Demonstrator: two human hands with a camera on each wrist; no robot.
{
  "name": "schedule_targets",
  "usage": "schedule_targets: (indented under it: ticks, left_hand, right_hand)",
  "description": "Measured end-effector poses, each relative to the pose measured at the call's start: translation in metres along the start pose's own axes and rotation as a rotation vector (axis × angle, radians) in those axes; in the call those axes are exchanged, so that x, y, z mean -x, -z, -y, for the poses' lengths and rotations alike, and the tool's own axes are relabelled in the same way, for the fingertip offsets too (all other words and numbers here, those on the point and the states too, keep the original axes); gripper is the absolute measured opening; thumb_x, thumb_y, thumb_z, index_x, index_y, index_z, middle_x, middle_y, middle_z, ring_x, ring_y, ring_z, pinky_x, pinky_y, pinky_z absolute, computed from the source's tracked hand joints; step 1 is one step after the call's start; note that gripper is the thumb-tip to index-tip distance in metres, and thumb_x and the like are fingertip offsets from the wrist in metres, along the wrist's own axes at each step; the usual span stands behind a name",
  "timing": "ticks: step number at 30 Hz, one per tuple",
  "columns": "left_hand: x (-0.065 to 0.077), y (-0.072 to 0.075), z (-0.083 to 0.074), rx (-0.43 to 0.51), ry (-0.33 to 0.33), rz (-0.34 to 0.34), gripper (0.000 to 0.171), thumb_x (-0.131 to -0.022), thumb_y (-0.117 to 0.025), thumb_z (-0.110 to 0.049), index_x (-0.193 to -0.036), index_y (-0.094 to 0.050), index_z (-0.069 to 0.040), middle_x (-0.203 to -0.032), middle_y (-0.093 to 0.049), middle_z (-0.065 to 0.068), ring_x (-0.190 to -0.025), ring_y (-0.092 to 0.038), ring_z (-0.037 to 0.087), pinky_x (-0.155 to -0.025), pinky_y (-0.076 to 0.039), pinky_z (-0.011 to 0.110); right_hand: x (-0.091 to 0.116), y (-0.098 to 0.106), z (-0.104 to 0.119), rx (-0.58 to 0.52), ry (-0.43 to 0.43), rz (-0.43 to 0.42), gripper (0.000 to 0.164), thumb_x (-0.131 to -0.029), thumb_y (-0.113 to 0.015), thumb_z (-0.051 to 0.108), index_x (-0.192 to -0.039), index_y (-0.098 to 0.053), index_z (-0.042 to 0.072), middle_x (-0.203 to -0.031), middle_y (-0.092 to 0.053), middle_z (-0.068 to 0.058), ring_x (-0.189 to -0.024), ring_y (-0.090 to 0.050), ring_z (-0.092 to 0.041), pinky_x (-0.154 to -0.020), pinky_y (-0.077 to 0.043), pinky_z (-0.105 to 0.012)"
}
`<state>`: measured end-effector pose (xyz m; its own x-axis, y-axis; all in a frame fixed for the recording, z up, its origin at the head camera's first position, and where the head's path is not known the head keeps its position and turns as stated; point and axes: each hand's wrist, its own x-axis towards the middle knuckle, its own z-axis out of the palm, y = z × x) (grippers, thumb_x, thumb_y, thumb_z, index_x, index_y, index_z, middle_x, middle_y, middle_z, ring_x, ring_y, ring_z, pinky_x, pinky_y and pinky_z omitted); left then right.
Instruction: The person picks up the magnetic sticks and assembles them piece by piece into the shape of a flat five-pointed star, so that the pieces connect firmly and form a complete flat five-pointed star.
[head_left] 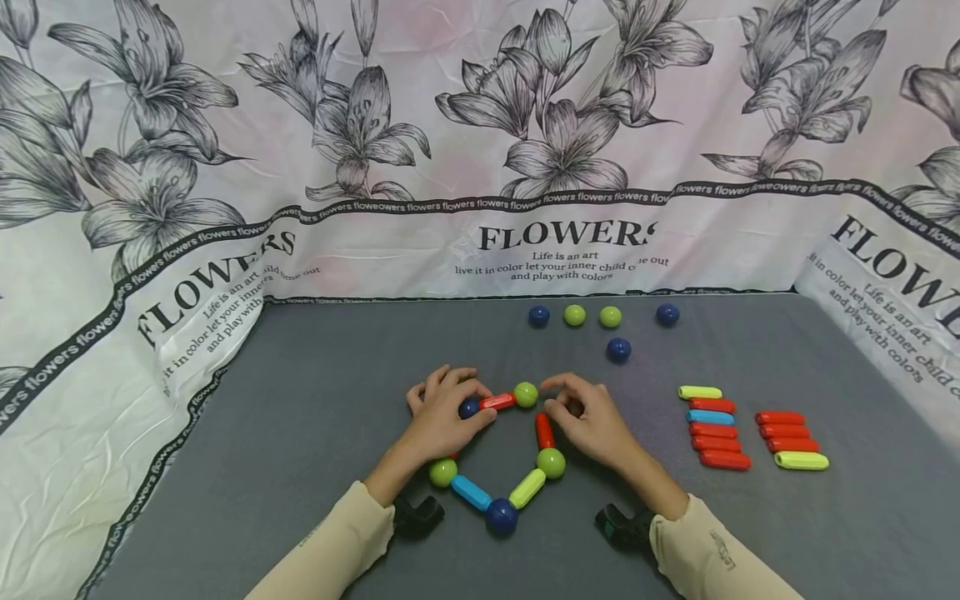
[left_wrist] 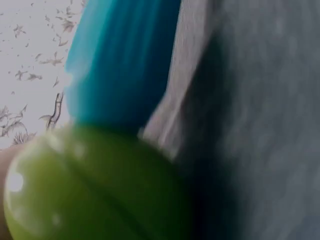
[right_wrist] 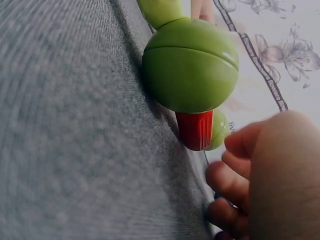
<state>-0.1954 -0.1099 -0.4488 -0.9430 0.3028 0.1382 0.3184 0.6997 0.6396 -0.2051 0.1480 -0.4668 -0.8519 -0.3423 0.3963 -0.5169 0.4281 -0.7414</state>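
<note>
A ring of balls and short rods lies on the grey table. My left hand [head_left: 442, 412] pinches a red rod [head_left: 498, 402] between thumb and index finger, over a blue ball [head_left: 469, 408] at its left end. A green ball [head_left: 526, 394] sits on the rod's right end. My right hand [head_left: 592, 419] is just right of that ball, fingers loosely bent and holding nothing. Below it, another red rod [head_left: 544, 431] points up from a green ball [head_left: 551, 463], its top end free. The left wrist view shows a green ball [left_wrist: 95, 185] joined to a blue rod [left_wrist: 122, 60].
Several loose balls, including a blue ball [head_left: 618, 350] and a green ball [head_left: 574, 315], lie at the back. Two stacks of rods, with a red rod [head_left: 724, 460] and a yellow rod [head_left: 801, 461] at their near ends, lie right. A flowered cloth [head_left: 375, 250] hangs behind the table.
</note>
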Motion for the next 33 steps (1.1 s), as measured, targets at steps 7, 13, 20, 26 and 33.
schedule_targets:
  ticks: [7,13,20,26,33]
  left_hand:
    - [0.000,0.007,0.001,-0.026,-0.052,0.112,0.019,-0.094,-0.072,-0.034,-0.112,-0.073,-0.029,-0.154,-0.049,0.007,-0.153,-0.019,0.044,-0.112,-0.004,0.070]
    - [0.000,0.006,0.001,-0.007,-0.053,0.106,0.019,-0.096,-0.070,-0.030,-0.114,-0.073,-0.026,-0.154,-0.050,0.008,-0.153,-0.020,0.043,-0.112,-0.004,0.069]
    - [-0.002,0.003,0.000,-0.001,-0.017,0.040,0.018,-0.096,-0.068,-0.030,-0.113,-0.072,-0.024,-0.151,-0.051,0.009,-0.151,-0.023,0.044,-0.111,-0.005,0.068]
    - [-0.001,0.000,0.000,-0.014,0.006,-0.014,0.016,-0.096,-0.069,-0.031,-0.111,-0.073,-0.025,-0.150,-0.053,0.009,-0.149,-0.027,0.043,-0.110,-0.006,0.068]
    - [-0.001,-0.001,0.001,-0.009,0.004,-0.024,0.015,-0.097,-0.067,-0.033,-0.109,-0.073,-0.024,-0.150,-0.053,0.009,-0.149,-0.027,0.043,-0.110,-0.006,0.067]
  right_hand:
    - [-0.001,-0.001,0.002,0.124,-0.029,-0.010,0.041,-0.088,-0.066,0.001,-0.126,-0.070,0.014,-0.103,-0.071,0.003,-0.087,-0.053,-0.011,-0.081,-0.024,-0.035]
    - [0.000,0.000,0.004,0.125,-0.037,0.001,0.033,-0.091,-0.069,0.009,-0.124,-0.069,0.010,-0.077,-0.065,0.007,-0.069,-0.052,-0.008,-0.084,-0.024,-0.037]
    - [0.002,0.001,0.010,0.168,-0.043,0.135,0.060,-0.086,-0.080,0.034,-0.138,-0.058,0.011,-0.058,-0.050,0.018,-0.052,-0.045,0.002,-0.085,-0.023,-0.038]
    - [0.002,-0.002,0.008,0.106,0.013,0.118,0.065,-0.085,-0.080,0.021,-0.141,-0.053,0.005,-0.065,-0.057,0.017,-0.055,-0.047,0.003,-0.086,-0.023,-0.041]
    - [0.002,-0.005,0.007,0.007,-0.034,0.057,0.055,-0.084,-0.079,0.014,-0.134,-0.058,0.007,-0.070,-0.063,0.013,-0.060,-0.049,-0.001,-0.086,-0.025,-0.039]
